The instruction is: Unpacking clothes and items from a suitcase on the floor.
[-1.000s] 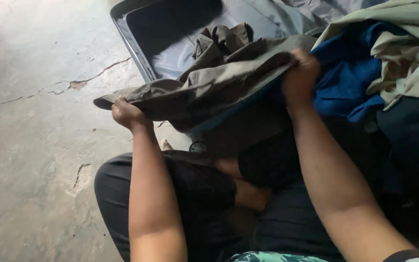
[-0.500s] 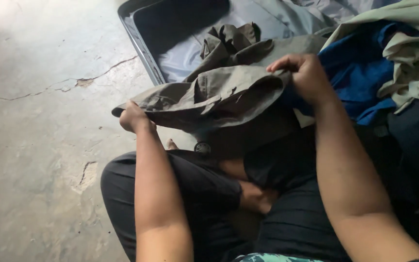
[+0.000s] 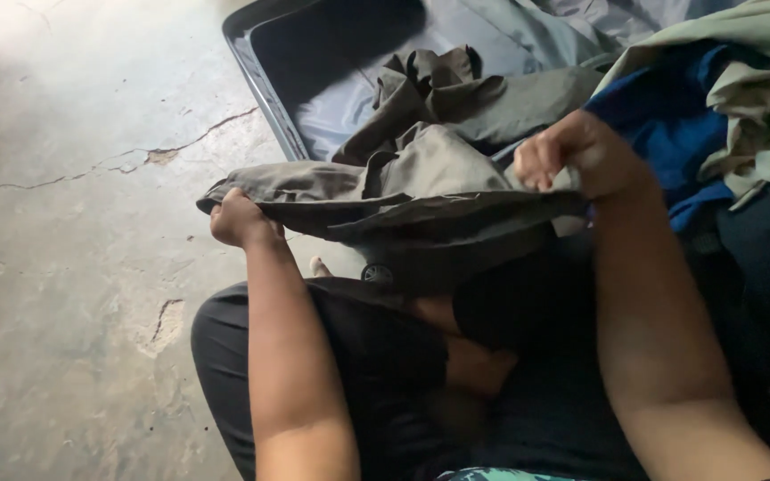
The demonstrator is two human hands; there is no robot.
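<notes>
Right hand (image 3: 572,156) drawn inward; one garment (image 3: 421,191) folded.

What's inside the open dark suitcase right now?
Inside the open dark suitcase, a crumpled olive-grey garment lies on pale grey lining. The folded olive-grey cloth held by the left hand and right hand covers its near part.

The open suitcase (image 3: 269,98) ran off the top edge, its far half unseen. The olive-grey garment (image 3: 421,191) covered the left hand's (image 3: 238,218) fingertips and part of the right hand (image 3: 572,156). The blue cloth (image 3: 661,125) lay half-buried under a pale green pile (image 3: 759,80), itself cropped at the right.
</notes>
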